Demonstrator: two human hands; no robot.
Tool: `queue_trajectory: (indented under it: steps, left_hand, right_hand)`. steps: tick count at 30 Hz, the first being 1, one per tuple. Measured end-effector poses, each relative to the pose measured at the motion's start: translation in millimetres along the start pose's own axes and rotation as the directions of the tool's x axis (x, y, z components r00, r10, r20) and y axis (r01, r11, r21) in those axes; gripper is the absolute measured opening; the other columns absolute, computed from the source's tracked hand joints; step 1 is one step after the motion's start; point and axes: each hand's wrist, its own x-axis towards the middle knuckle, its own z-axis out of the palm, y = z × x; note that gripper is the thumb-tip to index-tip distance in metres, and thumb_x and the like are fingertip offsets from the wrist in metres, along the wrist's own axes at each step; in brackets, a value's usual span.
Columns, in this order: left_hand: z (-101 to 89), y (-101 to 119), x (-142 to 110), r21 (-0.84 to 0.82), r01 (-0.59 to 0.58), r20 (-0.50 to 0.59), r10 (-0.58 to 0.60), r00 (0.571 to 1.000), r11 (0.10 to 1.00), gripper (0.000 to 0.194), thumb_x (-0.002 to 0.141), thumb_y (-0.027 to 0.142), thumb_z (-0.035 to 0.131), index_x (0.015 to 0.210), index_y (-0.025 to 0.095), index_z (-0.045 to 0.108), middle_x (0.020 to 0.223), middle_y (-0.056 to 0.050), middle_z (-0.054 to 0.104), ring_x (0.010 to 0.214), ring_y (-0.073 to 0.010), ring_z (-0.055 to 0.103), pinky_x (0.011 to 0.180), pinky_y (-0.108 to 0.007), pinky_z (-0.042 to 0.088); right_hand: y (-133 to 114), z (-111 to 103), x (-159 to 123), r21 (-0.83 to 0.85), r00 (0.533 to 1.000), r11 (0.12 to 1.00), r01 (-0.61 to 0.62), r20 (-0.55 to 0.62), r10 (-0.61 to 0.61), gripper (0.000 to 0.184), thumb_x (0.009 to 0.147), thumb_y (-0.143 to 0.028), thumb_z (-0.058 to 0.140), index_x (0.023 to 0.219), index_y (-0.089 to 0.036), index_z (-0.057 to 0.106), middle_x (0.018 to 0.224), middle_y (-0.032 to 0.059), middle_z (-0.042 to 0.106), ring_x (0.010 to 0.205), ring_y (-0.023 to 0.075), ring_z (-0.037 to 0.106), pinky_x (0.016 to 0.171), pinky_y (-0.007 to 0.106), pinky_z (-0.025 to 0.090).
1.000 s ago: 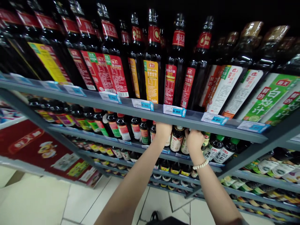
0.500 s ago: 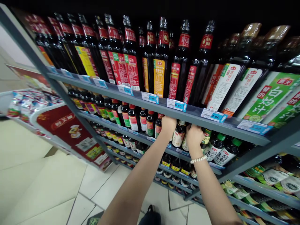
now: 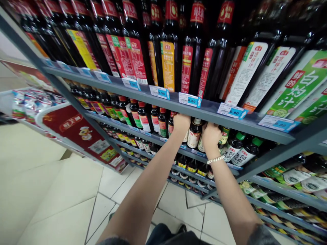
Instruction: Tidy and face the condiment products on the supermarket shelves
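Landmark: the cream-label bottle (image 3: 194, 136), on the second shelf (image 3: 154, 139), between our hands. Stands about upright, long axis up and down, neck running up under the upper shelf (image 3: 211, 110).

Our left hand (image 3: 182, 123) is just left of it, our right hand (image 3: 211, 136) just right. No clear winner on which is nearer; both sit right by its sides. The right one also partly covers a pale-label bottle (image 3: 201, 143) next to the landmark, and the left one partly covers another pale-label bottle (image 3: 185, 137) on the other side.

Finger state: can't tell for either hand. We only see hand backs and wrists; the fingers are tucked in among the bottles, so wide, narrow or gripping is unknown, and so is contact.

Around the landmark: red-capped bottles (image 3: 162, 123) in a row to the left, past our left hand. To the right, past our right hand: a yellow-green-label bottle (image 3: 223, 136), then two green-capped bottles (image 3: 240, 147).

In the way: the upper shelf lip overhangs just above the landmark's top, loaded with tall dark bottles (image 3: 188, 68). Neighbours leave little side room, in our judgement.
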Motion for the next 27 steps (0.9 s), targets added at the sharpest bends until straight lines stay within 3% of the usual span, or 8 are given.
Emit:
queue_trajectory:
  steps: [10, 13, 16, 18, 20, 23, 25, 27]
  left_hand:
    - [10.0, -9, 0, 0.097, -0.051, -0.027, 0.054, 0.998, 0.994, 0.040, 0.093, 0.015, 0.028, 0.096, 0.007, 0.067, 0.096, -0.020, 0.067, 0.093, -0.0301, 0.064, 0.078, -0.037, 0.048]
    - [10.0, -10, -1, 0.104, -0.059, -0.049, 0.065, 0.997, 0.993, 0.041, 0.094, 0.018, 0.028, 0.096, 0.007, 0.067, 0.096, -0.020, 0.067, 0.092, -0.0291, 0.064, 0.079, -0.036, 0.048]
    - [8.4, -9, -3, 0.089, -0.052, -0.042, 0.056, 0.998, 0.995, 0.039, 0.094, 0.018, 0.030, 0.097, 0.007, 0.067, 0.096, -0.020, 0.067, 0.092, -0.0297, 0.064, 0.079, -0.037, 0.049]
    - [7.7, -8, -4, 0.075, -0.044, -0.054, 0.048, 0.997, 0.996, 0.039, 0.095, 0.019, 0.031, 0.099, 0.007, 0.067, 0.096, -0.020, 0.066, 0.092, -0.0301, 0.064, 0.079, -0.038, 0.049]
    - [8.0, -8, -5, 0.073, -0.034, -0.072, 0.040, 0.997, 0.997, 0.039, 0.095, 0.021, 0.030, 0.100, 0.006, 0.067, 0.096, -0.020, 0.066, 0.091, -0.0303, 0.065, 0.079, -0.038, 0.050]
    - [10.5, -9, -4, 0.083, -0.028, -0.078, 0.035, 0.996, 0.996, 0.041, 0.096, 0.021, 0.029, 0.099, 0.006, 0.067, 0.095, -0.021, 0.066, 0.090, -0.0309, 0.065, 0.078, -0.040, 0.050]
    - [12.6, -9, -3, 0.077, -0.024, -0.082, 0.030, 0.996, 0.997, 0.040, 0.096, 0.021, 0.030, 0.098, 0.006, 0.067, 0.094, -0.020, 0.066, 0.089, -0.0308, 0.065, 0.078, -0.040, 0.051]
    - [13.8, -9, -2, 0.067, -0.021, -0.092, 0.027, 0.995, 0.998, 0.039, 0.096, 0.021, 0.031, 0.098, 0.006, 0.067, 0.094, -0.020, 0.067, 0.089, -0.0303, 0.065, 0.079, -0.040, 0.051]
  right_hand:
    - [-3, -6, -1, -0.009, 1.000, 1.000, -0.007, 0.024, 0.007, 0.027, 0.100, -0.026, 0.036, 0.110, -0.014, 0.059, 0.101, 0.0150, 0.062, 0.078, 0.0223, 0.067, 0.065, 0.027, 0.049]
    - [0, -17, -3, 0.040, 1.000, 0.999, 0.010, 0.020, -0.011, 0.028, 0.099, -0.032, 0.045, 0.114, -0.012, 0.057, 0.105, 0.0159, 0.063, 0.083, 0.0241, 0.066, 0.070, 0.028, 0.049]
    - [18, -37, -26, 0.137, 0.997, 0.988, 0.075, -0.033, -0.071, 0.045, 0.096, -0.039, 0.053, 0.129, -0.009, 0.047, 0.114, 0.0180, 0.061, 0.092, 0.0252, 0.065, 0.074, 0.028, 0.050]
    - [42, -42, -59, 0.239, 0.985, 0.958, 0.157, -0.108, -0.134, 0.054, 0.097, -0.041, 0.049, 0.140, -0.012, 0.037, 0.123, 0.0167, 0.057, 0.099, 0.0225, 0.063, 0.077, 0.027, 0.050]
    - [74, -28, -103, 0.343, 0.978, 0.922, 0.178, -0.166, -0.127, 0.044, 0.100, -0.037, 0.040, 0.138, -0.015, 0.040, 0.122, 0.0149, 0.058, 0.097, 0.0175, 0.062, 0.082, 0.025, 0.049]
    - [125, 26, -171, 0.462, 0.977, 0.870, 0.173, -0.192, -0.092, 0.028, 0.098, -0.035, 0.040, 0.102, -0.015, 0.059, 0.089, 0.0089, 0.064, 0.069, 0.0144, 0.061, 0.071, 0.025, 0.050]
    - [152, 71, -204, 0.485, 0.999, 0.874, 0.037, 0.002, -0.043, 0.029, 0.096, -0.037, 0.040, 0.101, -0.016, 0.059, 0.090, 0.0074, 0.064, 0.068, 0.0145, 0.061, 0.070, 0.027, 0.050]
    - [167, 109, -221, 0.451, 0.996, 0.892, -0.041, 0.087, 0.002, 0.032, 0.092, -0.035, 0.043, 0.112, -0.014, 0.057, 0.103, 0.0117, 0.063, 0.082, 0.0199, 0.064, 0.075, 0.032, 0.052]
